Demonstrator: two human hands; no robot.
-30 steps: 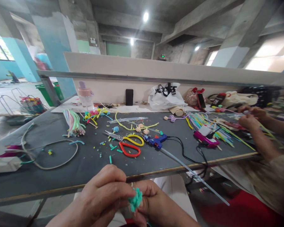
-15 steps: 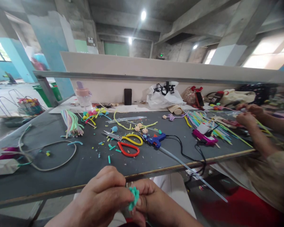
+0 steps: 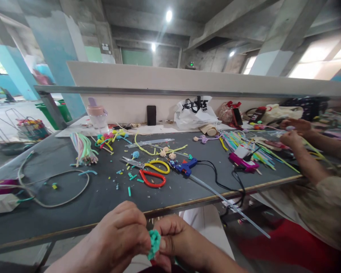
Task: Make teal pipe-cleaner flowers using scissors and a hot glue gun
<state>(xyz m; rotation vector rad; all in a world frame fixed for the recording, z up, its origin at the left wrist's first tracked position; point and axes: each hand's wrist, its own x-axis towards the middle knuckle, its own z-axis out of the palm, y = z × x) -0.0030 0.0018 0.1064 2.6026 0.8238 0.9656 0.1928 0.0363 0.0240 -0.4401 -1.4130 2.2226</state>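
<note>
A small teal flower shape, apparently made of fuzzy pipe cleaner, sits between my two hands just below the table's front edge. My left hand is closed, its fingertips pinching the flower's left side. From the other side, the thumb and fingers of my right hand grip it too. Fingers cover part of the flower. Ahead on the dark table lie scissors with one yellow and one red handle. Beside them rests a blue glue gun with a long clear glue stick jutting past the edge.
Teal and blue offcuts are scattered near the scissors. A pipe cleaner bundle, a bottle, a phone and a white bag stand farther back. At right, a co-worker's hands work beside a magenta device.
The view has shifted slightly. Both hands keep hold of the teal flower, which has turned a little and now shows a rounder opening.
</note>
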